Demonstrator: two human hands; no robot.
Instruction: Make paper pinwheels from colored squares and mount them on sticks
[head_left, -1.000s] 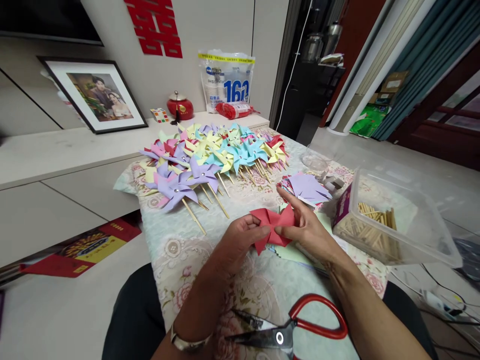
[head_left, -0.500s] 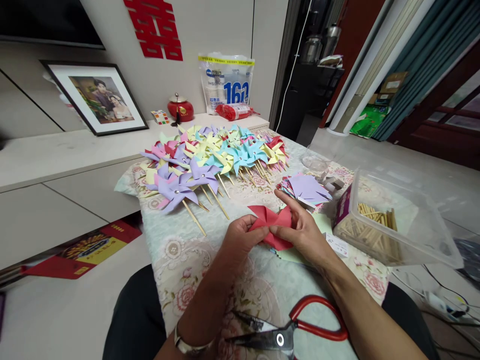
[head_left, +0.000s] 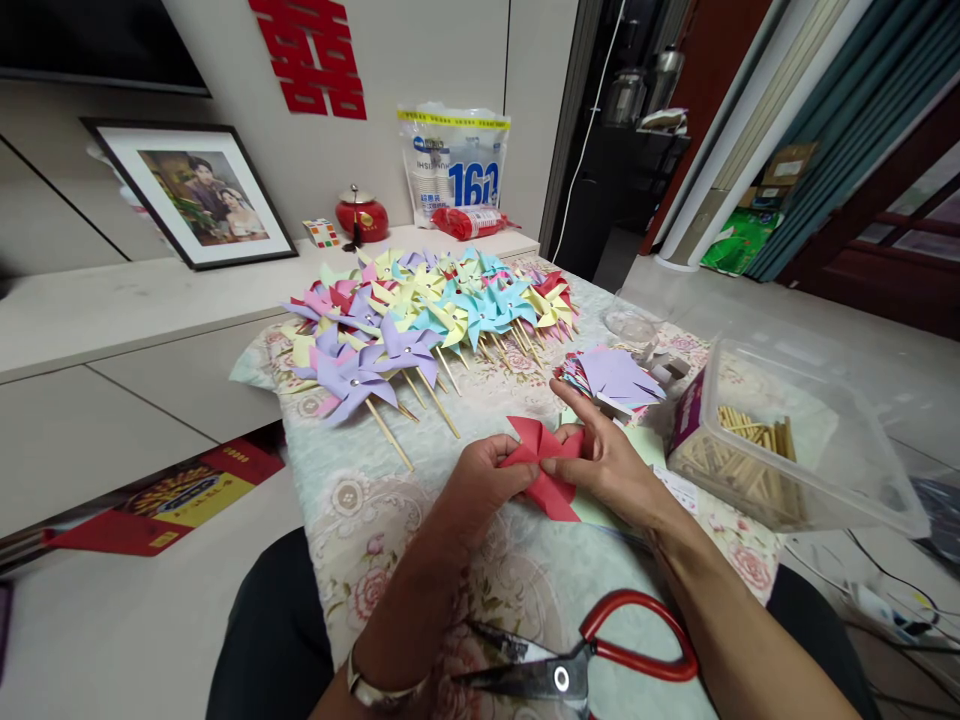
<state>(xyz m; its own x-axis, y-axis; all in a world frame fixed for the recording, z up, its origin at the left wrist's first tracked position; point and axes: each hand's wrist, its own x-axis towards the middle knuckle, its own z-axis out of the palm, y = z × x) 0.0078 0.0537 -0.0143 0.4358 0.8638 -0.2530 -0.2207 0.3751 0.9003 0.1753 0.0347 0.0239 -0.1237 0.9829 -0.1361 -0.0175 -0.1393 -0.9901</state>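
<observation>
Both my hands hold a folded red paper pinwheel point(head_left: 541, 462) just above the table. My left hand point(head_left: 480, 487) pinches its left side with thumb and fingers. My right hand point(head_left: 609, 465) presses its centre with the thumb, index finger stretched out over the top. A stack of cut paper squares, purple on top point(head_left: 616, 376), lies just beyond my right hand. Many finished pinwheels on wooden sticks point(head_left: 420, 320), in purple, yellow, blue, pink and red, cover the far half of the table.
Red-handled scissors point(head_left: 585, 660) lie near the table's front edge. A clear plastic box of wooden sticks point(head_left: 780, 440) stands at the right. The table wears a floral cloth point(head_left: 360, 520). A low white cabinet with a framed photo point(head_left: 191, 195) runs along the left.
The red pinwheel has turned in my hands and its lower blade now points down to the right. My right thumb has shifted onto its centre. Everything else stays put.
</observation>
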